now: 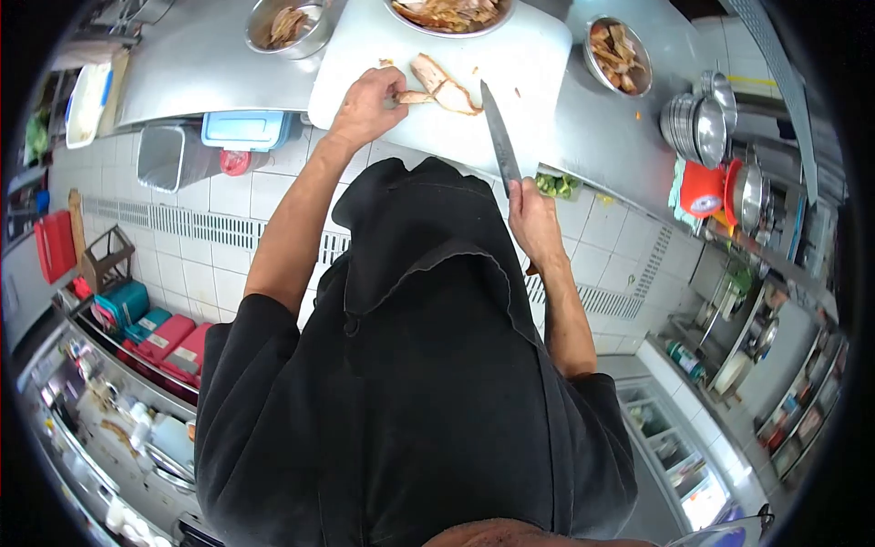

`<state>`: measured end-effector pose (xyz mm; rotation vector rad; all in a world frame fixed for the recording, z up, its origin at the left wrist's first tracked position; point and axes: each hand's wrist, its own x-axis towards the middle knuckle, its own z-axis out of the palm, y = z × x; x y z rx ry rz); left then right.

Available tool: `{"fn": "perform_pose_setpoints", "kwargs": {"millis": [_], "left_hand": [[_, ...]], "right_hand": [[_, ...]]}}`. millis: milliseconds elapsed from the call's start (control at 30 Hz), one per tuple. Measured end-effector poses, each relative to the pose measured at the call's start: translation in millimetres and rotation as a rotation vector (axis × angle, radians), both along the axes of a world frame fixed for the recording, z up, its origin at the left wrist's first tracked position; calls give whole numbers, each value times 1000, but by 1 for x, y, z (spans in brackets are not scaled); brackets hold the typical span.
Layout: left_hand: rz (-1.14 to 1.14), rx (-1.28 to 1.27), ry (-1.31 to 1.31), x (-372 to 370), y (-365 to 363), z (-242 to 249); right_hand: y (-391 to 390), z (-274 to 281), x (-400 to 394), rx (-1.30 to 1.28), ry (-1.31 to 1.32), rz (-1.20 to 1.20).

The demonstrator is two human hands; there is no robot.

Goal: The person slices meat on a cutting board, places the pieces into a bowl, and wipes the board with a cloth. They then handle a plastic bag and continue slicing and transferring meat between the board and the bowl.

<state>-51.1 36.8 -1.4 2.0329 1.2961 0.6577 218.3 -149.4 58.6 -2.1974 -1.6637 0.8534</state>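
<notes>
In the head view, a piece of cooked chicken [447, 94] with a browned edge lies on a white cutting board [538, 87]. My left hand [365, 108] is closed at the board's left side, its fingers pinching the narrow end of the chicken. My right hand [536, 214] wraps around the handle of a long knife [499, 137]. The blade points away from me, its tip over the board just right of the meat. Small scraps lie around the chicken.
A large bowl of sliced meat [451, 16] sits at the board's far edge. Metal bowls with meat pieces stand left [264, 41] and right [597, 64]. Stacked metal bowls [709, 128] and a red scale [702, 190] are farther right. Green vegetables [556, 186] show below the counter edge.
</notes>
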Motion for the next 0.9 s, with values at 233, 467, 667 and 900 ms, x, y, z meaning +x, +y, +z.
{"fn": "perform_pose_setpoints", "kwargs": {"millis": [233, 467, 667, 900], "left_hand": [[158, -464, -683, -10, -10, -12], [-66, -548, -638, 134, 10, 25], [-205, -209, -326, 259, 77, 96], [-446, -277, 228, 138, 87, 113]], "right_hand": [[-51, 13, -12, -45, 117, -343], [-70, 19, 4, -164, 285, -593], [-65, -3, 46, -123, 284, -617], [-21, 3, 112, -144, 531, -474]]}}
